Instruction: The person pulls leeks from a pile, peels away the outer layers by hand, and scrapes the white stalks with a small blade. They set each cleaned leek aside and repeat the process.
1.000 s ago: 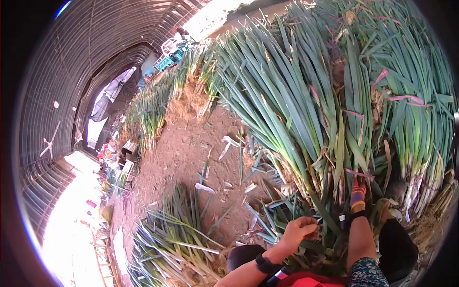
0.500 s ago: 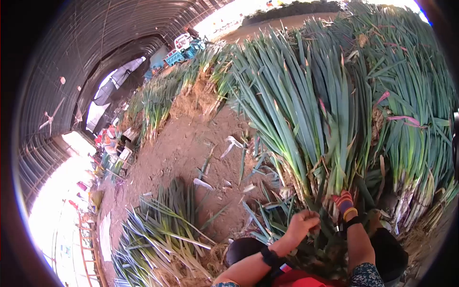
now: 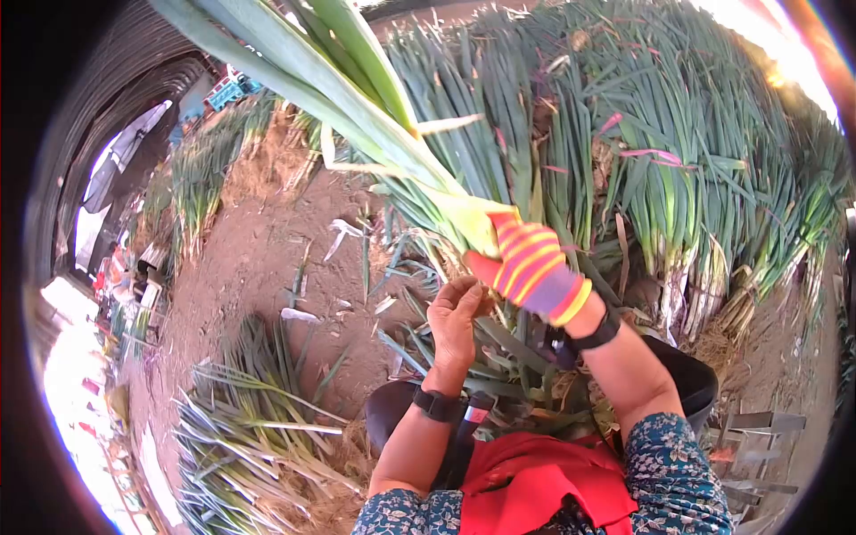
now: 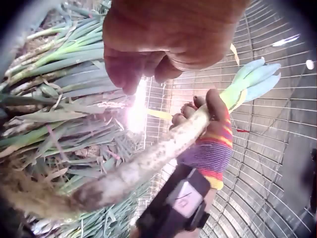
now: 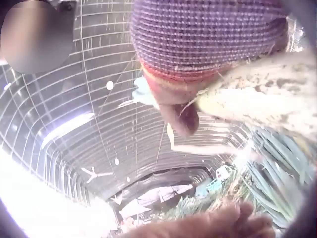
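My right hand, in a striped fingerless glove, grips a large leek whose leaves reach toward the upper left. The left wrist view shows the thumb and fingers of that gloved hand round the leek's pale, dirt-specked stem, with roots at its lower left end. Bare and loosely bent, my left hand is beside the stem, just below the glove. In the left wrist view this left hand hangs above the stem with nothing in its fingers. Dense leeks partly hide the stem in the head view.
Leek bundles with pink ties stand along the back and right. A loose pile of leeks lies at the lower left on bare soil. Cut leaves surround my knees, and metal pieces are at the right.
My right hand has come up from among the standing leeks, now gripping one large leek. My left hand has risen close to it, and the head view has shifted right.
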### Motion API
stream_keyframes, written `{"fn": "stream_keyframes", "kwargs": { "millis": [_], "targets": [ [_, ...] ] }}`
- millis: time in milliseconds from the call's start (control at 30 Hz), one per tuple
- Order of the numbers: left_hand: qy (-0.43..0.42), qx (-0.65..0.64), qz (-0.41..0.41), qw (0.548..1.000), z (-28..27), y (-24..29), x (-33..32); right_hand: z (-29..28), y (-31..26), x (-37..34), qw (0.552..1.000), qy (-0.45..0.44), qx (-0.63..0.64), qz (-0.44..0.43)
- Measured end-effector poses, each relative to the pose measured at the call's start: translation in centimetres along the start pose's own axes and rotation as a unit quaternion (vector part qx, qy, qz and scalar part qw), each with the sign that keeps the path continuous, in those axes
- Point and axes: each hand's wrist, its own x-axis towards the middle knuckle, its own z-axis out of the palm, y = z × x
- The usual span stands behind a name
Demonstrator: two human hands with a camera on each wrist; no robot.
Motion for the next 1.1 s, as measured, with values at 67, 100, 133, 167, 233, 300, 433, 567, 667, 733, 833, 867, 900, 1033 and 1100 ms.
{"fn": "stream_keyframes", "kwargs": {
  "millis": [67,100,133,167,233,300,433,567,667,733,833,867,900,1033,1100],
  "targets": [
    [0.0,-0.031,0.03,0.999,-0.3,1.8,-0.4,-0.8,-0.7,2.0,0.996,-0.053,0.078,-0.005],
    [-0.009,-0.045,0.048,0.998,-0.7,3.0,-0.8,-0.5,-0.8,1.2,0.996,-0.056,0.074,-0.011],
    [-0.015,-0.06,0.063,0.996,-1.4,4.0,-1.5,0.6,-0.4,-0.8,0.995,-0.063,0.073,-0.016],
    [-0.017,-0.072,0.078,0.994,-2.2,4.7,-2.2,1.4,-0.4,-2.8,0.994,-0.072,0.075,-0.021],
    [-0.045,-0.096,0.102,0.989,-2.8,6.5,-3.0,1.1,-2.3,-6.6,0.953,-0.222,0.19,0.083],
    [-0.053,-0.136,0.03,0.989,-5.3,5.8,-3.1,0.1,-5.3,-9.1,0.834,-0.339,0.358,0.247],
    [0.048,-0.157,-0.07,0.984,-7.1,4.6,-4.6,3.2,-5.3,-14.4,0.788,-0.367,0.394,0.3],
    [0.037,-0.131,-0.065,0.989,-7.5,4.7,-4.7,4.5,-6.8,-11.7,0.939,-0.151,0.273,0.146],
    [0.028,-0.119,-0.053,0.991,-7.7,4.0,-5.0,5.3,-8.1,-7.5,0.914,-0.121,0.332,0.2],
    [0.044,-0.131,-0.061,0.989,-7.4,4.6,-5.2,5.0,-8.7,-6.4,0.908,-0.133,0.337,0.208],
    [0.054,-0.135,-0.031,0.989,-7.4,5.1,-5.3,4.5,-10.1,-6.3,0.934,-0.081,0.3,0.174],
    [0.049,-0.15,-0.022,0.987,-7.2,5.2,-5.5,4.1,-10.5,-6.4,0.936,-0.075,0.302,0.167],
    [0.041,-0.163,-0.013,0.986,-7.0,5.5,-5.7,3.4,-10.9,-6.4,0.937,-0.067,0.303,0.162],
    [0.094,-0.147,-0.001,0.985,-8.8,4.6,-3.5,-2.5,-11.7,-7.9,0.904,-0.151,0.336,0.217],
    [0.099,-0.105,0.01,0.989,-9.9,6.3,-3.6,-3.7,-8.5,-10.9,0.875,-0.195,0.336,0.289]
  ]
}}
